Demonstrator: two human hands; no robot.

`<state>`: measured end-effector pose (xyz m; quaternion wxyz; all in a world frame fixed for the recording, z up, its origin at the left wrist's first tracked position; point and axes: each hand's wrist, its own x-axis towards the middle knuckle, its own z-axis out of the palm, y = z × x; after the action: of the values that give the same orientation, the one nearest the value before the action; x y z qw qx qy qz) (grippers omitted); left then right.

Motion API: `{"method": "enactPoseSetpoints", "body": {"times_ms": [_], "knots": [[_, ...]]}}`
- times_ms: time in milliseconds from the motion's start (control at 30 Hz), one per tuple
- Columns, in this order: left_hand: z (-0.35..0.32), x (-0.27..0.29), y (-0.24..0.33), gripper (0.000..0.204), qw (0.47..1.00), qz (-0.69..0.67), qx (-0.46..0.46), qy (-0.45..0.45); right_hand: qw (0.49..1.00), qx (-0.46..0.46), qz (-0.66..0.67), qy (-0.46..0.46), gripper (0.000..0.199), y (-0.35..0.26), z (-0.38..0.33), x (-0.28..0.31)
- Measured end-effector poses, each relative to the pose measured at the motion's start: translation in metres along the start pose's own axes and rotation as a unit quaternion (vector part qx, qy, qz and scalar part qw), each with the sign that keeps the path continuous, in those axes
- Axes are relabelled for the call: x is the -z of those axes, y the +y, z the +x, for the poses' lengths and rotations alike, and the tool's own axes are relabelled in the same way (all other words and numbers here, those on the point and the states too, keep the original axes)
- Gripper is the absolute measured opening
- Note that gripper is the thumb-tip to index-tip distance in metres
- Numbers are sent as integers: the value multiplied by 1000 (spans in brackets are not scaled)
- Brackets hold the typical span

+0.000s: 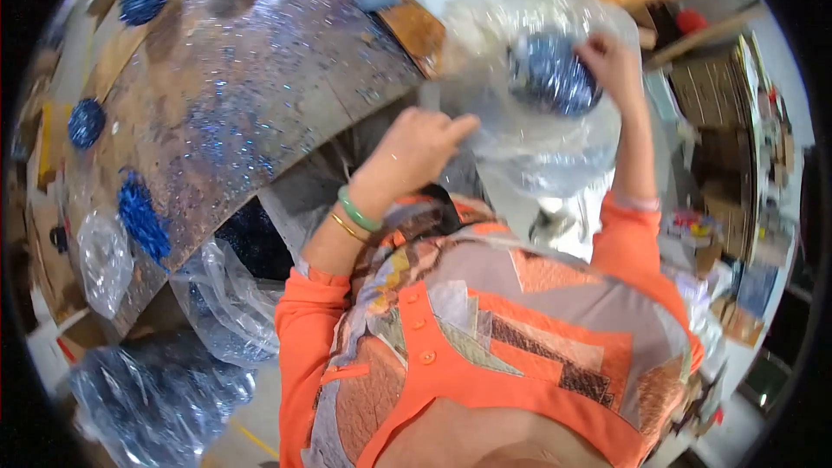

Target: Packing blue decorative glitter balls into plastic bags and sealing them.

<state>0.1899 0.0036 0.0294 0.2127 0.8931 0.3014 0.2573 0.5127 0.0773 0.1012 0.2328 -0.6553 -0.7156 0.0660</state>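
A shiny blue tinsel ball (555, 78) lies on or inside a large clear plastic bag (520, 152) at the upper right; I cannot tell which. My right hand (614, 69) reaches to the ball's right edge, its thumb and fingers pinched together there. Across from it, my left hand (425, 146) is at the bag's left edge, slightly blurred. Its fingers are curled, with the thumb and forefinger toward the plastic. A green bangle (357, 210) and a thin gold one circle my left wrist.
Blue scraps litter the wooden table (329, 61) at the left, where more tinsel balls (87, 123) sit along the far side. A loose blue tinsel bunch (143, 215) lies near its edge. Filled plastic bags (165, 390) stand at the lower left. Stacked cartons (706, 95) line the right.
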Motion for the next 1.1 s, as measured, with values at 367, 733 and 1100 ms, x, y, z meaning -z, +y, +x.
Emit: {"method": "enactPoseSetpoints", "body": {"times_ms": [367,733,1100], "knots": [[-30,-10,-6,45,995,72,59,33,954,-55,24,-292,21,129,-40,-92],[-65,4,-16,31,987,34,135,81,906,-106,-264,-315,25,164,-48,-104],[-129,33,-13,30,969,16,204,142,972,16,-196,-132,27,49,15,21]]}}
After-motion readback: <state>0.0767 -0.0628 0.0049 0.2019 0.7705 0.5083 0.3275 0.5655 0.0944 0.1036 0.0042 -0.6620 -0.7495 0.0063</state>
